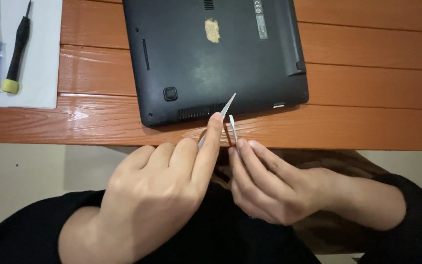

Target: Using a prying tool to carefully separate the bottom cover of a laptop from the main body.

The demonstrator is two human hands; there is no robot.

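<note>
Left hand [159,195]: fingers pinch one tweezer arm [228,105], tip angled toward laptop [211,54].
Right hand [264,186]: fingertips grip second arm [232,126], apparently spreading them.
Screwdrivers [6,49]: well apart, unused.

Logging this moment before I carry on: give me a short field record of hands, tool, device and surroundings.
left hand: pinches one thin silver metal tweezer blade, tip over laptop edge
right hand: grip on the other short silver blade
device: black laptop lying underside up
surface: orange wooden plank table
far left: two screwdrivers on white sheet
</note>
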